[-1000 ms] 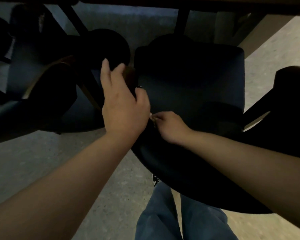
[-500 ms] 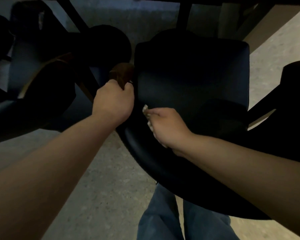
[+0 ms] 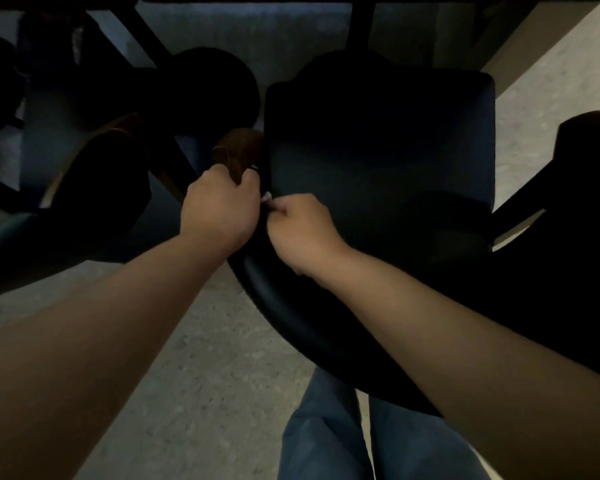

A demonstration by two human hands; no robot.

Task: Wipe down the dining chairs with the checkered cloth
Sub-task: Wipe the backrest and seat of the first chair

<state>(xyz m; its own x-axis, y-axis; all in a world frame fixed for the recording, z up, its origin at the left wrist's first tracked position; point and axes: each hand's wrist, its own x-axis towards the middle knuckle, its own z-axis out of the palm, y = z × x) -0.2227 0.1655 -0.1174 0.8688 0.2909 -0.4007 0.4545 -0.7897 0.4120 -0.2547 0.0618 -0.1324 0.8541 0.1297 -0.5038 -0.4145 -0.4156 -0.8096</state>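
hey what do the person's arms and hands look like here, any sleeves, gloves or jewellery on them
Both forearms are bare as far as the frame shows: no sleeve reaches into view. The left hand and the right hand wear no gloves, and no watch, bracelet or ring is visible, though the light is dim. Below the arms, the person wears blue jeans.

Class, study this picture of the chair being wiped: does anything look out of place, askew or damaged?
Nothing stands out. The left hand grips the brown armrest; the right hand pinches a pale cloth at the chair seat's edge. The dim light hides fine damage.
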